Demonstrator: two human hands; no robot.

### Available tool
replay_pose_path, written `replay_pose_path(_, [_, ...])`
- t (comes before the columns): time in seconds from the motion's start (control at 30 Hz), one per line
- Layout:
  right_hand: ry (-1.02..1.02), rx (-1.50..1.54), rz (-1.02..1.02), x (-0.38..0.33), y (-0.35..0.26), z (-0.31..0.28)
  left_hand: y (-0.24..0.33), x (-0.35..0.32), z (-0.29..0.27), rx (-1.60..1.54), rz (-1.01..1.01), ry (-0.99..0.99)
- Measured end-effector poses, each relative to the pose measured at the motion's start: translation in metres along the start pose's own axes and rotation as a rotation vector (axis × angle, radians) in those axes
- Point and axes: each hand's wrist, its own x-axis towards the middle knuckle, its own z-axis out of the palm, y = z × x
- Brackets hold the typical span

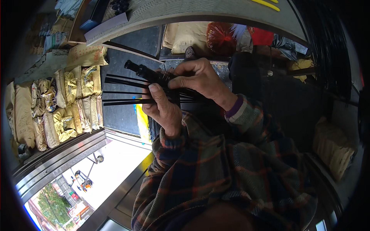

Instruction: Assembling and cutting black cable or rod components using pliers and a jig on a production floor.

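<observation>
Sacks [58,104] stacked in rows at left, dark floor [119,111] beside, shelf [185,11] up top. Left hand [163,109] clamped on black strips [123,92] fanning left; right hand [200,79] pinches them w/ a black tool [144,71]. Strip ends hidden behind hands; right side too dark to read.

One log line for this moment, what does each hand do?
left hand: grips black strips | right hand: pinches strips at black tool | near: sacks
</observation>
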Motion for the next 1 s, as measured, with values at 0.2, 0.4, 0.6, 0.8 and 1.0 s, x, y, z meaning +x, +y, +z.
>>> replay_pose_path(0.2, [0.055,0.002,-0.006,-0.011,0.005,0.009,-0.003,-0.002,-0.001,-0.056,-0.096,-0.068])
replay_pose_path(0.4, [0.068,-0.143,-0.184,-0.015,0.013,0.011,-0.006,0.004,-0.017,-0.271,-0.24,-0.104])
replay_pose_path(0.6, [0.149,-0.36,-0.356,-0.017,0.012,0.012,-0.009,0.003,-0.018,-0.298,-0.255,-0.128])
replay_pose_path(0.8, [0.103,-0.27,-0.233,-0.011,0.01,0.009,-0.012,-0.001,-0.012,-0.186,-0.121,-0.058])
replay_pose_path(1.0, [0.014,-0.179,-0.072,-0.01,0.005,0.004,-0.019,-0.003,-0.009,-0.058,-0.015,-0.057])
